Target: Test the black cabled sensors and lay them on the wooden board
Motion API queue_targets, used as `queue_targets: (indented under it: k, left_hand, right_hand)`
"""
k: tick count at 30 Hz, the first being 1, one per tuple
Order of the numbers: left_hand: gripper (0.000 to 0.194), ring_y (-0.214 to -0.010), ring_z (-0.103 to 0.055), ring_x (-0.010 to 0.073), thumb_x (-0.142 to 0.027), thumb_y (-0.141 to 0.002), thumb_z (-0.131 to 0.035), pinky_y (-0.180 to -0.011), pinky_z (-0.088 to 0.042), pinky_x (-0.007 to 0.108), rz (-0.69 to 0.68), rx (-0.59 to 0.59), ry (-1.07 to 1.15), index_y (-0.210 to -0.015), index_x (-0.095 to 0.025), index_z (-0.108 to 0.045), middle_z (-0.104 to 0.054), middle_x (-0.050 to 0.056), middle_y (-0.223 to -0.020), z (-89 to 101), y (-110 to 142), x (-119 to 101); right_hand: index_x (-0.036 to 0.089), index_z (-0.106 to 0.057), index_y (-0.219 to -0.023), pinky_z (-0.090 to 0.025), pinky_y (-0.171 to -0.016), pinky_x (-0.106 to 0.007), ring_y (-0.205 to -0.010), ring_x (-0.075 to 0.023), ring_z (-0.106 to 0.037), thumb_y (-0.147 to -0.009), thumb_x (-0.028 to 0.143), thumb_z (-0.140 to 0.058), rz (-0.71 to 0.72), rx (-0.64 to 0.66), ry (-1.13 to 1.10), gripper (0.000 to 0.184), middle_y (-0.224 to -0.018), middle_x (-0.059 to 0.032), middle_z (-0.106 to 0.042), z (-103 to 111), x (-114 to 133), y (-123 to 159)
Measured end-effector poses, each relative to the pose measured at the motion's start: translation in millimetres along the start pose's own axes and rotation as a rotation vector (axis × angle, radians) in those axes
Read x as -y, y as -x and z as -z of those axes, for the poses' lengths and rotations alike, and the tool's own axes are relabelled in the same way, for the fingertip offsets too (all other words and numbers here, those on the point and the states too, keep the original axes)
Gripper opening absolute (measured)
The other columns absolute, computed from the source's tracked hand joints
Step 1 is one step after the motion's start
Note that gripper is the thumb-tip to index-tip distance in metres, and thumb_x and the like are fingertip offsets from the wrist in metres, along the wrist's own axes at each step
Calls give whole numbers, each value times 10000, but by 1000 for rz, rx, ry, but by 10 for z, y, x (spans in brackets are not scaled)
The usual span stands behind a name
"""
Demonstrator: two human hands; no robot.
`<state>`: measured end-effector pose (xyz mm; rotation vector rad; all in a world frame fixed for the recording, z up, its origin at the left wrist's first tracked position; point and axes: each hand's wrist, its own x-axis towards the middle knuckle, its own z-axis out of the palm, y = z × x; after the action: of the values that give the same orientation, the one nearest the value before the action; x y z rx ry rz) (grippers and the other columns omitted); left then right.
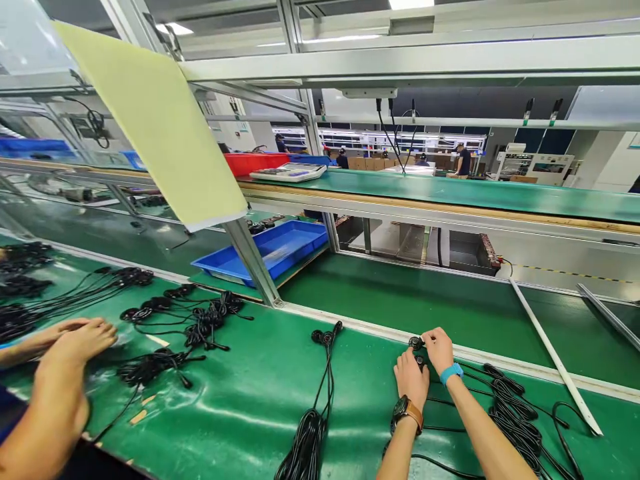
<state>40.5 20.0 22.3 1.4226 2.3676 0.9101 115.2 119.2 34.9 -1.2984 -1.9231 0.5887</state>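
Observation:
On the right of the green bench, my right hand, with a blue band at the wrist, pinches a small round black cable end. Just below it, my left hand, wearing a watch, has its fingers closed at a second round black cable end. Black cables run from beneath my hands toward a coiled bundle on the right. Another bundled cable lies to the left of my hands, its round ends pointing away from me. My fingers partly hide both pieces.
A co-worker's hands are at the left, beside several black cable bundles. A blue tray stands behind a metal post. A yellow sheet hangs from the frame. A white strip lies across the bench edge at right.

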Motion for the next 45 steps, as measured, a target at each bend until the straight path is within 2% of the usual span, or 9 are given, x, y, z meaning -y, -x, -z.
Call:
queue_targets:
  k: [5,14,17,21,26,32,35,41,45]
  left_hand:
    - [418,-1186,-522,280,-183,-850,-597,-976,-357,378,-8,14,-41,-1263,-165,-539,-616,121,-1207,40,11,-25]
    - [472,-1189,-503,287,-190,-854,-573,-976,-334,380,9,48,-65,-1323,-162,-526,-602,123,-1221,57,12,-31]
    - [473,-1181,-497,284,-202,-860,-564,-964,-329,376,7,50,-71,-1330,-175,-525,-594,120,-1219,60,20,-31]
    - [297,-1148,-501,274,-195,-881,-514,-956,-321,369,22,79,-69,-1161,-188,-609,-604,110,-1174,58,31,-27]
    - [292,-1169,-489,279,-182,-897,-467,-978,-314,378,64,101,-87,-1152,-198,-609,-592,119,-1209,50,33,-18]
    - [262,-1165,-492,268,-243,-907,-460,-981,-323,364,60,72,-47,-1104,-187,-623,-594,111,-1194,36,69,-1]
    - [263,-1183,-488,270,-244,-919,-430,-990,-318,374,74,74,-48,-1088,-192,-625,-593,113,-1202,21,72,6]
    - [286,-1231,-464,284,-256,-866,-494,-1026,-304,391,75,71,-26,-1116,-201,-623,-584,115,-1244,13,81,2]
    - [322,-1240,-456,290,-272,-849,-516,-1048,-294,399,93,101,-23,-1149,-212,-617,-579,112,-1253,2,65,5]
  right_hand:
    - [195,-688,-632,-476,-706,-291,-732,-204,-661,-830,310,-529,-142,-17,-22,279,-778,-81,-723,-193,-56,-230]
    - [186,-700,-656,-457,-711,-271,-736,-190,-654,-843,273,-528,-165,36,66,268,-806,-83,-723,-296,-70,-242]
    - [190,-677,-678,-451,-769,-279,-796,-194,-634,-885,257,-499,-70,74,101,281,-840,-86,-698,-266,6,-206]
    - [215,-632,-728,-432,-868,-297,-907,-206,-591,-939,269,-462,149,159,92,277,-882,-69,-655,-231,150,-67]
    - [218,-610,-780,-430,-750,-288,-774,-184,-584,-948,268,-423,237,219,62,256,-856,-51,-631,-232,180,9]
    - [229,-596,-743,-409,-681,-269,-699,-182,-626,-878,260,-475,154,210,31,185,-726,-12,-663,-255,124,17]
    - [243,-612,-789,-423,-665,-282,-682,-201,-646,-906,344,-428,115,174,-2,240,-716,-13,-681,-286,74,77]
    - [250,-603,-783,-487,-650,-337,-685,-250,-677,-887,566,-395,-55,71,-295,393,-723,-56,-708,-376,-138,130]
    - [266,-580,-791,-490,-669,-347,-684,-249,-675,-900,586,-393,6,127,-287,386,-730,-41,-701,-365,-242,141]
